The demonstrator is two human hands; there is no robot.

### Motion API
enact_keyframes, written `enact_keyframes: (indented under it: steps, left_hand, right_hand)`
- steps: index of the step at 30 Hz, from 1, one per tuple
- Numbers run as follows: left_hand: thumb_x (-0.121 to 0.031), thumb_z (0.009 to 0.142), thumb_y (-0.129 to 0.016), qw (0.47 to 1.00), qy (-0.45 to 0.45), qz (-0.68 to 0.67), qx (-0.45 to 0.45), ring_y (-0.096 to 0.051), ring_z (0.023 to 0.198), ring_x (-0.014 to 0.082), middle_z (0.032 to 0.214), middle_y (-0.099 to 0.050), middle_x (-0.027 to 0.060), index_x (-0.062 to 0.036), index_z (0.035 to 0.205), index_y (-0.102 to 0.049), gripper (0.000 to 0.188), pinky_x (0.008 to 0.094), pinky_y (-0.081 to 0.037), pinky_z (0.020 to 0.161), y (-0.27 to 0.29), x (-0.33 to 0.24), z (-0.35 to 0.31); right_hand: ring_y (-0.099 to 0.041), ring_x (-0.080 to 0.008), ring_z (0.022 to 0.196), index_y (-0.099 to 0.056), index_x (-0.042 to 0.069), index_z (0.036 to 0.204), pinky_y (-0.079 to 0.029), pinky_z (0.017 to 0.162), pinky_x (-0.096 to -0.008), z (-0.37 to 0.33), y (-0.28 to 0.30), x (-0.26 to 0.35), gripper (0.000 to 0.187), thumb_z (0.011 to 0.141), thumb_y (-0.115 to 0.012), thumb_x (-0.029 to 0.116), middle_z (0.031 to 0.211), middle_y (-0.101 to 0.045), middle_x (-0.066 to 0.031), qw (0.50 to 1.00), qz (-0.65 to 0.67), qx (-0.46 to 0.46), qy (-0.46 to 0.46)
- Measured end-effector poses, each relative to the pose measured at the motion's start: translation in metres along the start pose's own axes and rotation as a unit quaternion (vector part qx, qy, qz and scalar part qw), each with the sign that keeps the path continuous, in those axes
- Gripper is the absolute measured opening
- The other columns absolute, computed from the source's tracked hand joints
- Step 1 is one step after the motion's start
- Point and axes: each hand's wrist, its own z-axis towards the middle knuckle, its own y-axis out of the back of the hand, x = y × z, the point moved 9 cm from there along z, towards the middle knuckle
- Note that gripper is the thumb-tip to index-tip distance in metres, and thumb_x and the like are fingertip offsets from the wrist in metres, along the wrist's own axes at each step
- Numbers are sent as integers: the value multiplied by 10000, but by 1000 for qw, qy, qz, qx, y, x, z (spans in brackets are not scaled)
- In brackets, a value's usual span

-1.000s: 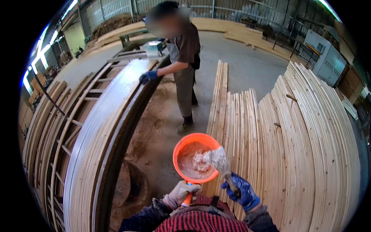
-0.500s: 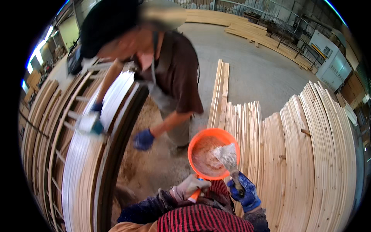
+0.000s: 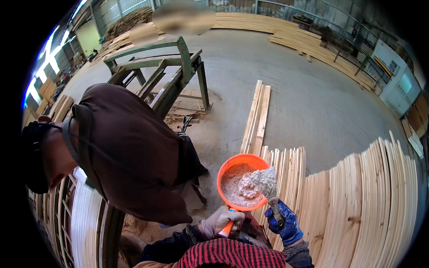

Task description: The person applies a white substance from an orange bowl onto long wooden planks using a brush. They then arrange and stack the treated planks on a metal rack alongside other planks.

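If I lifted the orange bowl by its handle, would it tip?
The orange bowl might tip away from you, since its handle sticks out from one side. Pinkish paste inside probably makes it heavier than when empty. The paste looks thick and lumpy, so it likely wouldn't slosh much.

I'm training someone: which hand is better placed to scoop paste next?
Probably the right hand: it holds the putty knife at the orange dipper, while the left hand grips its handle.

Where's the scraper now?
Head view, right of centre: the scraper is in the right hand, its blade at the orange pan's right rim.
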Motion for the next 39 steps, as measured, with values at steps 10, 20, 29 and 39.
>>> enact_keyframes:
  steps: [10,20,29,39]
  left_hand:
    - [-198,887,-692,997,-39,-36,-56,-552,546,118,701,-580,21,-41,856,-620,175,265,-455,515,-16,-108,106]
    - [-193,891,-683,993,-97,-57,-48,-539,531,99,659,-569,14,-45,879,-631,157,246,-412,488,58,-222,196]
    - [-193,866,-734,941,-195,-208,-180,-582,529,106,658,-609,6,-38,799,-661,184,270,-454,495,110,-320,210]
    - [-270,900,-689,820,-352,-288,-347,-571,542,102,623,-598,9,-40,760,-660,271,261,-440,509,112,-362,220]
  right_hand:
    - [-509,-105,530,-491,108,1418,-368,428,-230,112,2,125,495,1000,-505,374,935,-664,-109,1000,-8,24,-15]
    - [-392,-102,467,-604,95,1072,-321,413,-263,342,-47,213,422,1004,-462,486,668,-511,2,985,-169,9,39]
    - [-337,-79,434,-592,69,973,-282,404,-245,475,-216,251,461,1015,-435,501,571,-432,40,939,-156,254,-170]
    - [-391,-102,452,-586,103,1175,-272,400,-251,547,-293,229,391,1022,-445,434,693,-545,-30,791,-267,414,-363]
